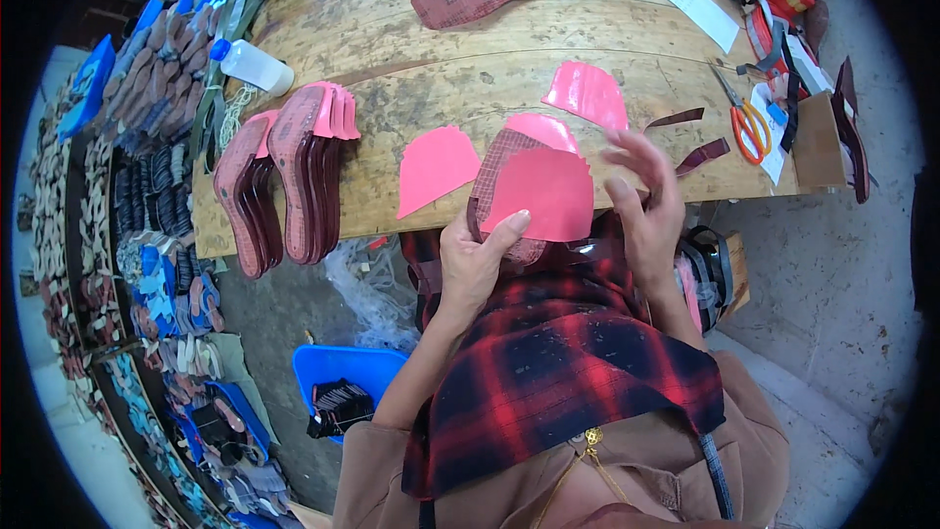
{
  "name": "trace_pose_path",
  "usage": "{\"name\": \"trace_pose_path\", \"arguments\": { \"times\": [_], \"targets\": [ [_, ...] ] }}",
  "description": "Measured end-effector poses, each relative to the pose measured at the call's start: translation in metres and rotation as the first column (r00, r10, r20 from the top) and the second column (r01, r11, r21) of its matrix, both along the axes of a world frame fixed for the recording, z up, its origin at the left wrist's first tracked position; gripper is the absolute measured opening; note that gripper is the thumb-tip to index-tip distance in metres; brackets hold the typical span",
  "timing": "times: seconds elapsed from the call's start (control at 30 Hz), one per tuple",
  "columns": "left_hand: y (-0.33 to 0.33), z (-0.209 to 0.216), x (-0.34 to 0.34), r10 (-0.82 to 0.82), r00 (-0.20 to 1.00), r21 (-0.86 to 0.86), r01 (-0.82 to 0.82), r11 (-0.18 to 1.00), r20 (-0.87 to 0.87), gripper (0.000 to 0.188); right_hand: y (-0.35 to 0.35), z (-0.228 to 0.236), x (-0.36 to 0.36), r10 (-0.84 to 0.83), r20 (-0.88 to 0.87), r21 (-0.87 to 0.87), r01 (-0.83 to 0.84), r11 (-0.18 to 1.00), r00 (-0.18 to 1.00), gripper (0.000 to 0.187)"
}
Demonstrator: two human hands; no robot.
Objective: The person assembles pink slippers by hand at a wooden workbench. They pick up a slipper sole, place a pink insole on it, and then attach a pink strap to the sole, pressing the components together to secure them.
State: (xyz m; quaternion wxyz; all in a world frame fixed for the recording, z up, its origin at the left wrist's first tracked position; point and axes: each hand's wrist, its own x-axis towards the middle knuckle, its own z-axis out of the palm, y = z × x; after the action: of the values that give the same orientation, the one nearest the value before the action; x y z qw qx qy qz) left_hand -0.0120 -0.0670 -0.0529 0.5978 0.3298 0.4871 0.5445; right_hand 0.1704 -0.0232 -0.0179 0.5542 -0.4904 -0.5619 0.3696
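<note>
Nearest to us, a red-and-black plaid apron (568,362) covers the lap, its cloth flecked with pale specks. Beyond it, at the table's near edge, the left hand (472,260) clasps a brownish-red insole (496,159) together with a matte pink piece (543,196), thumb laid on top; the right hand (648,211), raised just beside with fingers spread, grasps nothing that we can see. To work this pairing well, we would keep the thumb's pressure light, match the curved outlines before pressing, and smooth from the middle outward, since so thin a sheet would probably crease. We note the insole's grid-like grain and a glossier pink patch (541,127) at its far end; how patch and insole join, we cannot tell. To the left lies a loose pink piece (438,167), rounded and finely notched along its upper edge. Farther left, we see stacked insoles (294,152), curved and burgundy-edged, with pink ends. Beyond the hands rest a shiny pink piece (585,93), orange-handled scissors (751,129), a translucent blue-capped bottle (255,67) and, farthest across the wooden table (362,29), more grained insoles (470,0).
</note>
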Motion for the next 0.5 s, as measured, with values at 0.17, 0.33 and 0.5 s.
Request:
{"name": "trace_pose_path", "arguments": {
  "times": [0.17,0.33,0.5],
  "targets": [
    [-0.005,-0.01,-0.01,0.08,0.992,-0.038,-0.076,0.996,0.097,0.038,0.001,-0.013,-0.004,0.049,-0.515,-0.57,-0.385,0.726,0.856,0.019],
    [-0.006,0.004,-0.026,0.21,0.91,-0.063,-0.2,0.978,0.357,0.039,0.016,-0.017,0.013,0.092,-0.603,-0.494,-0.462,0.736,0.792,0.02],
    [-0.002,0.032,0.005,-0.142,0.962,-0.18,0.186,0.966,0.233,0.027,0.015,-0.012,0.01,0.07,-0.758,-0.475,-0.622,0.622,0.649,0.021]
  ]
}}
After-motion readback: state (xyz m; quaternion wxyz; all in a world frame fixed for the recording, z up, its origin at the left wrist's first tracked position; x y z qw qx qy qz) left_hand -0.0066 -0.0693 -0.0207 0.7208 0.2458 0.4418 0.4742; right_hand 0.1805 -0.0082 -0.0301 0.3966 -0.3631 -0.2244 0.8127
